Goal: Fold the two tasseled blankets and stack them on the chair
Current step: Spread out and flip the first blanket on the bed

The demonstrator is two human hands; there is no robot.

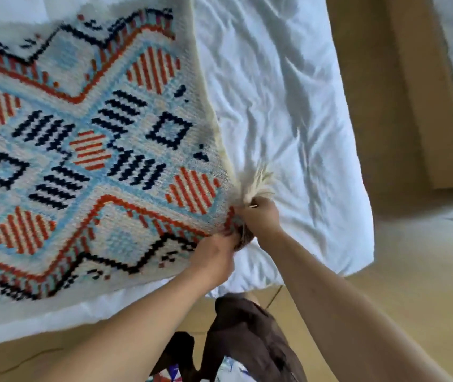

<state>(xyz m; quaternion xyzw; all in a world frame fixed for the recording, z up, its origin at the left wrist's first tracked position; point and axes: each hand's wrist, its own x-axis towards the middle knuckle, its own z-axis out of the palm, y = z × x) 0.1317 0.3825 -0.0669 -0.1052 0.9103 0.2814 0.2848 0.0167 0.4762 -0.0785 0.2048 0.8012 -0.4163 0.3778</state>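
Note:
A tasseled blanket (pixel 87 150) with an orange, light blue and navy geometric pattern on cream lies spread over the white bed (pixel 288 111). Both hands meet at its near right corner. My right hand (pixel 259 216) is shut on the corner, and a cream tassel (pixel 255 183) fans out above its fingers. My left hand (pixel 215 256) grips the blanket edge just left of that corner. A second blanket and the chair are out of sight.
Rumpled white bedding lies bare to the right of the blanket, ending at the bed's right edge (pixel 357 161). Tan floor (pixel 412 285) runs beside and in front of the bed. My dark trousers (pixel 250 337) show at the bottom.

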